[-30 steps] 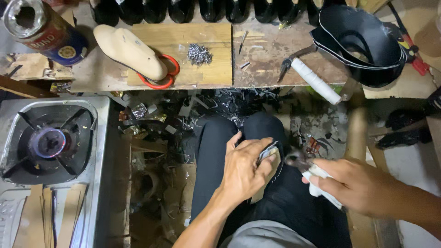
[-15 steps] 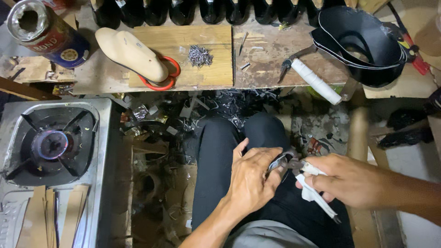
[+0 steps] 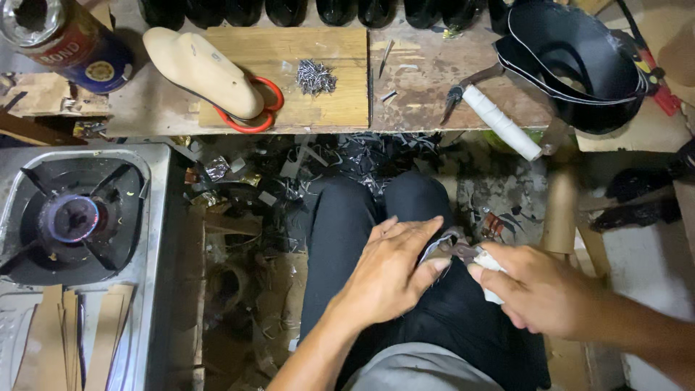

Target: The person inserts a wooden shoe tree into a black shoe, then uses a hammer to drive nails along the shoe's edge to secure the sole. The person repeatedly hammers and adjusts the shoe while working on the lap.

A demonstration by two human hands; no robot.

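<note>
Head view: your left hand [image 3: 387,279] lay flat over a grey strip [image 3: 434,251] on your lap, fingers [image 3: 413,235] extended and pressing it down. Your right hand [image 3: 539,293] had its fingers curled tight around white-handled pliers [image 3: 470,255], whose tip touched the strip. The wooden shoe form [image 3: 203,69] and nails [image 3: 316,76] rested on the surface [image 3: 427,80], well apart.

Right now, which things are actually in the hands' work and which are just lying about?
In hand:
left hand pressing a dark shoe piece on the lap
right hand gripping white-handled pincers

Lying about:
wooden shoe last
red-handled scissors
pile of nails
glue tin
gas stove
second white-handled pincers
black shoe upper
</note>
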